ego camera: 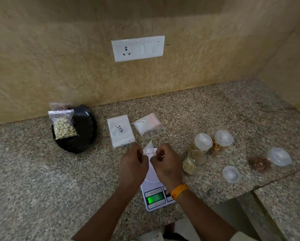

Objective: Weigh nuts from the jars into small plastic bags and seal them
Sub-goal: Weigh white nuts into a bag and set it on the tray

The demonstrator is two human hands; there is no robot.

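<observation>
Both hands — left hand (pixel 132 163), right hand (pixel 166 162) — pinched the empty bag (pixel 148 149); its mouth should be pulled apart evenly above the scale (pixel 155 197).

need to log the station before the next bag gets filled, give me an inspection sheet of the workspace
surface: speckled granite counter, a seam on its right side.
job's things: digital scale with lit green display; sealed bag of cashews on a black plate, another bag behind it; open cashew jar, its loose lid nearby; two lidded jars; a lidded jar lying on its side; two packs of empty bags.
clutter: nothing seen.
fingers: left hand and right hand pinch an empty small bag over the scale.
cables: nothing seen.
surroundings: tan wall; socket and switch plate.
</observation>
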